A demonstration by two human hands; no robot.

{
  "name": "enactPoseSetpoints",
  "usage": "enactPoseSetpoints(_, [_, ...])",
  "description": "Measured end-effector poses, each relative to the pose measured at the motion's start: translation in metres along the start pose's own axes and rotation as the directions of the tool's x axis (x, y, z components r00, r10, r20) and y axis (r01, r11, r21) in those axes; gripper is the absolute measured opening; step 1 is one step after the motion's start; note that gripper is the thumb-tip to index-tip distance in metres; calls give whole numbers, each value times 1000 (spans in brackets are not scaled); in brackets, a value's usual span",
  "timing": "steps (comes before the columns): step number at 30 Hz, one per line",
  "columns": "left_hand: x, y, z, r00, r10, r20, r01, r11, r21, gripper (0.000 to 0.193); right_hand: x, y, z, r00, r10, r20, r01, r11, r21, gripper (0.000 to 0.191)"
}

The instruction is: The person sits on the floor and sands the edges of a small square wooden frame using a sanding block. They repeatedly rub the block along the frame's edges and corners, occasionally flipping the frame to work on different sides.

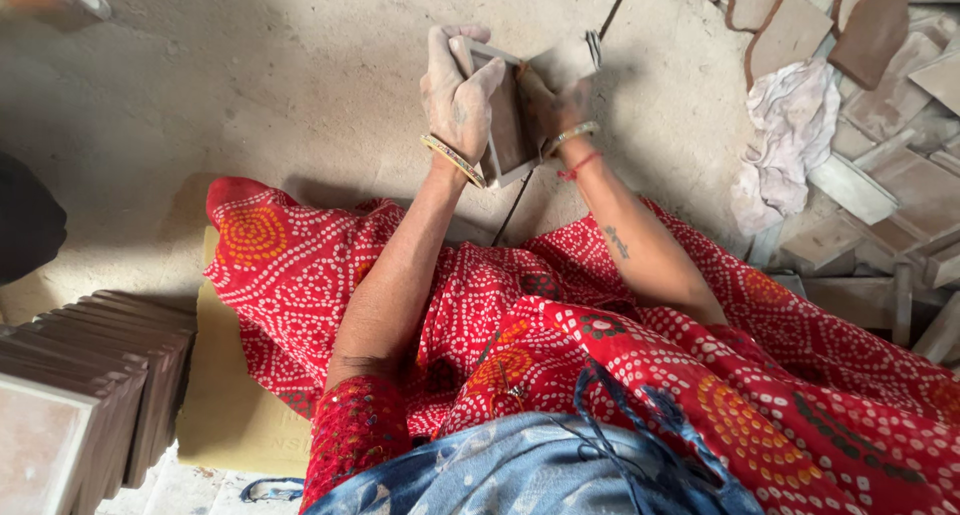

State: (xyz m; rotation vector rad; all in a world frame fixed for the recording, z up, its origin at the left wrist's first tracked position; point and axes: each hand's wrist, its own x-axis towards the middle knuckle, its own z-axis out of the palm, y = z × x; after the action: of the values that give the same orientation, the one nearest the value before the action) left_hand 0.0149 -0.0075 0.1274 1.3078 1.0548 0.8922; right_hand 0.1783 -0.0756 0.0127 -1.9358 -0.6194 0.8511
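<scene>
My left hand (457, 93), dusty, grips the left edge of a square brown tile (508, 125) held upright above the floor. On the tile's right side my right hand (552, 87) presses a small pale pad or block against its face. Both wrists carry bangles, and a red thread circles the right one. My lap below is covered in red dotted cloth (560, 345).
A row of brown tiles (95, 375) stands on edge at the lower left. Broken and loose tiles (880, 95) pile up at the right with a pale rag (785, 125) on them. A yellow cushion (225, 415) lies under me. A thin dark cord (617, 0) crosses the dusty floor.
</scene>
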Motion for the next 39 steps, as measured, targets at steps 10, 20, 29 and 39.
enactPoseSetpoints(10, [1,-9,-4,996,88,5,-88,996,11,31,-3,4,2,987,-152,-52,156,984,85,22])
enactPoseSetpoints(20, [1,-5,-4,998,64,7,-64,997,-48,30,-50,31,-26,949,-308,73,316,932,-176,23])
enactPoseSetpoints(29, [6,-7,-4,998,63,-20,-63,998,-13,32,10,-17,5,995,-91,33,95,986,-137,26])
enactPoseSetpoints(39, [-2,1,-3,998,67,3,-66,996,-60,30,-73,32,-42,888,-394,236,445,864,-236,16])
